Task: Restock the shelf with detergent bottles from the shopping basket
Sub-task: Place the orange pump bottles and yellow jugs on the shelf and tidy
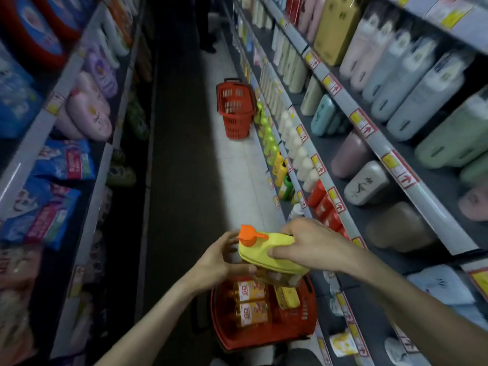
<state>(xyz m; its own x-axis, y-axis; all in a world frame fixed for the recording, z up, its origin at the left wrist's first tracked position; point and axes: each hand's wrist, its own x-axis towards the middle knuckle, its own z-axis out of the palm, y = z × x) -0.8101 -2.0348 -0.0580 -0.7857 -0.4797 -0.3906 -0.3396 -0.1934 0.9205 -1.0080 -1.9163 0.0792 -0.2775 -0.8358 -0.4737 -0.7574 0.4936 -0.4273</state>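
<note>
— Where's the bottle?
— Above the basket (pixel 264 339) at my feet; my right hand (pixel 311 241) grips the yellow detergent bottle (pixel 274 249); my left hand (pixel 214 260) touches its capped end, fingers loose.
— Further on?
— A second red basket (pixel 235 107) beside the shelf (pixel 375 143).

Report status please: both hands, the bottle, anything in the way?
Right hand grips yellow bottle, left hand touches its cap end. Bottle above red basket, more bottles inside. Nothing seen in the way.

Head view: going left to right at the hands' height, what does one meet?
Blue plastic bags on the left shelf, left hand, yellow plastic detergent bottle with orange cap, right hand, grey right shelf.
</note>
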